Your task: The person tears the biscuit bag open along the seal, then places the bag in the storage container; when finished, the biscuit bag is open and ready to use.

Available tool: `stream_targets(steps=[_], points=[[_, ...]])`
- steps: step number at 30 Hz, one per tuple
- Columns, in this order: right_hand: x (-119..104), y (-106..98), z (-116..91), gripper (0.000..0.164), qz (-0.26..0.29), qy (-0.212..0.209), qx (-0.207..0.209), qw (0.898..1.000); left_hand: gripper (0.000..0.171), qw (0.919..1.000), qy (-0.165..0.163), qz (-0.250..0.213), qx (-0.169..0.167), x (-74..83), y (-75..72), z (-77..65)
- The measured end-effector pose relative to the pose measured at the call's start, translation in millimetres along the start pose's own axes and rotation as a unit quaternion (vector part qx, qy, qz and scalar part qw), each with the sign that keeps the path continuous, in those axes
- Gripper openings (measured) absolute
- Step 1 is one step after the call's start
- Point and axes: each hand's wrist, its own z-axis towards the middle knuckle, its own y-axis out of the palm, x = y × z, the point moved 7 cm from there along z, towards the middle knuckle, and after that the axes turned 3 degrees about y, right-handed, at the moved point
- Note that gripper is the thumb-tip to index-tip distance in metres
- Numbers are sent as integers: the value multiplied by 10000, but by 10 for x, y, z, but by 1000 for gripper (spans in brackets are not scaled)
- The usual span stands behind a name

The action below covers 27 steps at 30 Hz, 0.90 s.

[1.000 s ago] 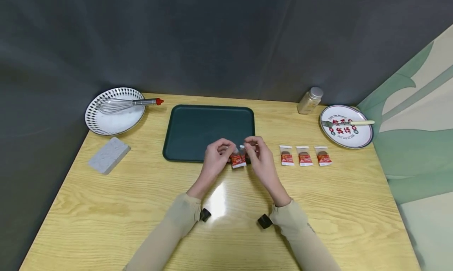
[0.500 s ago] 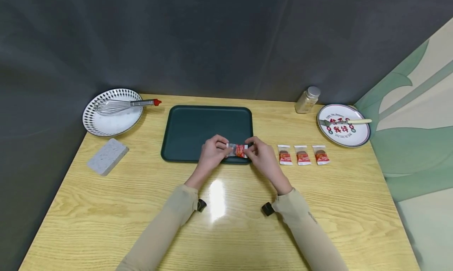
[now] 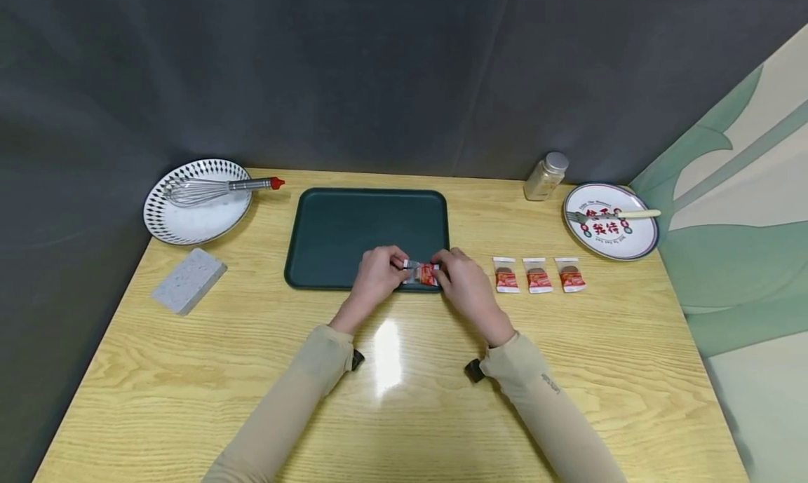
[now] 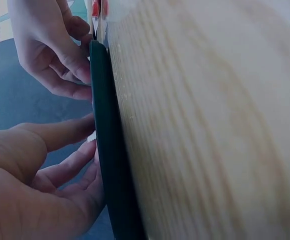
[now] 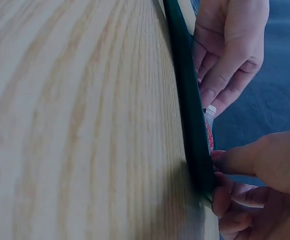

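A small red-and-clear snack packet (image 3: 426,274) lies crosswise at the front right corner of the dark green tray (image 3: 360,223). My left hand (image 3: 375,274) pinches its left end between thumb and fingers. At the other end, the thumb and fingers of my right hand (image 3: 468,287) hold the red part. The left wrist view catches the packet's white end (image 4: 92,136) between the left thumb and finger, the tray's rim hiding most of the rest. Some of the red wrapper (image 5: 209,134) shows between both hands in the right wrist view.
Three similar packets, the middle one (image 3: 538,276) among them, lie in a row right of the tray. A whisk (image 3: 214,189) rests on a patterned plate (image 3: 214,220) by a grey block (image 3: 190,281). At right stand a shaker jar (image 3: 546,177) and a plate (image 3: 621,248) bearing a fork (image 3: 634,214).
The packet has gone from tilted at the tray's front edge to crosswise, then down into the tray's front right corner. Both hands have kept hold of its ends.
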Motion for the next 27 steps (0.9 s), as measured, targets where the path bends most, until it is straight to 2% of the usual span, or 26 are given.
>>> stream_targets(steps=[3, 7, 10, 12, 15, 17, 19, 21, 24, 27], points=[[21, -59, -24, 15, 210, -51, 139, 9997, 23, 10000, -91, 32, -3, -7, -34, -19], [103, -274, -78, 16, 589, -59, 564, 9967, 32, 9998, -72, 45, 176, 18, -109, -63], [228, -497, -146, 17, 663, 56, 942, 9933, 34, 9989, 260, 9, 386, 126, -112, -98], [347, -638, -207, 17, 578, 213, 1155, 9914, 37, 9972, 555, -139, 486, 243, -60, -124], [537, -830, -314, 17, 130, 465, 1487, 9877, 40, 9932, 950, -555, 381, 452, 111, -163], [648, -920, -385, 18, -147, 641, 1583, 9852, 41, 9899, 1112, -876, 97, 584, 281, -177], [739, -973, -442, 19, -345, 764, 1585, 9838, 41, 9862, 1144, -1162, -292, 692, 472, -183], [809, -979, -478, 21, -365, 886, 1423, 9852, 43, 9825, 1067, -1351, -713, 763, 671, -176], [866, -945, -497, 21, -347, 1005, 1135, 9878, 48, 9763, 760, -1589, -1254, 806, 935, -166], [885, -887, -485, 20, -329, 1067, 934, 9893, 53, 9687, 349, -1907, -1552, 800, 1113, -153]])
